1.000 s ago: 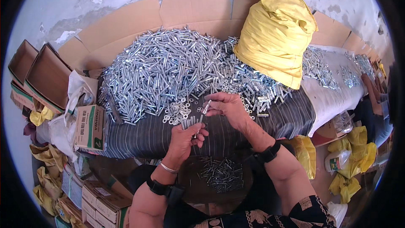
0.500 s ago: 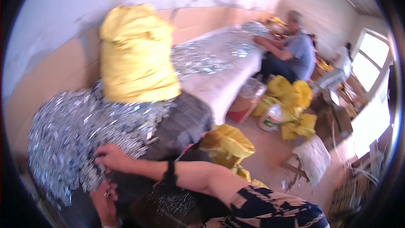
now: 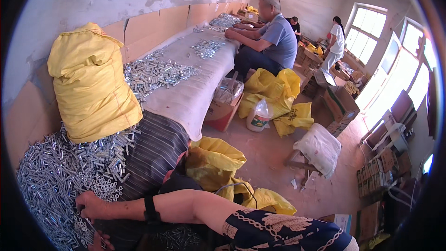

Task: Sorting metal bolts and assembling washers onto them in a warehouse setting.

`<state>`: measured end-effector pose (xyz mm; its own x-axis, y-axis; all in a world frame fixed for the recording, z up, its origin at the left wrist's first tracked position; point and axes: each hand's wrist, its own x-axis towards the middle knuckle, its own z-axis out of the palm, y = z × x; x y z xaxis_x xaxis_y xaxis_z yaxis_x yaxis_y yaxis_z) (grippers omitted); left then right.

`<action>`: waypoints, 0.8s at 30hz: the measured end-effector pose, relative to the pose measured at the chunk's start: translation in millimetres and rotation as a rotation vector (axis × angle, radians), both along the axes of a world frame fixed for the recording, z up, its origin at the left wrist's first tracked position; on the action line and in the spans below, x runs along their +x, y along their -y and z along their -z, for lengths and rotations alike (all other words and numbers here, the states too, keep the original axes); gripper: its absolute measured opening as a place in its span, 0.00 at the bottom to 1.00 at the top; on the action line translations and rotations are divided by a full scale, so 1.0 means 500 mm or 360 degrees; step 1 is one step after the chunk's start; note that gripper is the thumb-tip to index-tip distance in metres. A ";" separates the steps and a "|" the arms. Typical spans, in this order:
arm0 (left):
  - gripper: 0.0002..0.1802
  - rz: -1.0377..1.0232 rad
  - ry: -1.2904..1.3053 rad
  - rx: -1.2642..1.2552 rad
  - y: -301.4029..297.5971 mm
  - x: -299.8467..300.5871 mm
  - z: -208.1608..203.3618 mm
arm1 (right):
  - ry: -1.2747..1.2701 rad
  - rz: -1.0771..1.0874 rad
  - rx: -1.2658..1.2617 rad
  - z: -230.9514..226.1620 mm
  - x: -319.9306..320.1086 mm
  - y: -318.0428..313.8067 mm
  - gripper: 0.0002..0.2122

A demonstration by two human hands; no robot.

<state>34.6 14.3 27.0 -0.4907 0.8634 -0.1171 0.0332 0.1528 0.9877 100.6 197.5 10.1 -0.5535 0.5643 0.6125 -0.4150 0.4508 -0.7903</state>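
A big heap of small silver metal tubes and rings (image 3: 60,172) lies on a striped cloth (image 3: 153,153) over the bench at lower left. My right hand (image 3: 90,204) rests at the near edge of the heap, back of the hand up, fingers curled down among the parts. A black band sits on that wrist. Only the fingertips of my left hand (image 3: 100,242) show at the bottom edge, just below the right hand. Whether either hand holds a part is hidden.
A full yellow sack (image 3: 90,83) stands on the bench behind the heap. More metal parts (image 3: 158,72) lie on a white cloth further along, where a seated person (image 3: 272,42) works. Yellow bags (image 3: 218,162), a white bucket (image 3: 258,118) and cardboard boxes (image 3: 341,104) cover the floor.
The view has swung from straight down at the heap to the right, across the room. My hands now sit at the lower left, with the left one almost out of view.
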 end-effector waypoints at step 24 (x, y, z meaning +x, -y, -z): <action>0.15 0.0103 0.1654 0.0329 0.018 -0.097 0.043 | 0.0008 0.0688 0.0278 0.058 -0.067 0.064 0.06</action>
<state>-13.8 5.5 5.5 -0.1866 0.9354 -0.3005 -0.8402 0.0066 0.5422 66.9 165.5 -18.7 -0.2934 0.6324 0.7169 -0.1564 0.7081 -0.6886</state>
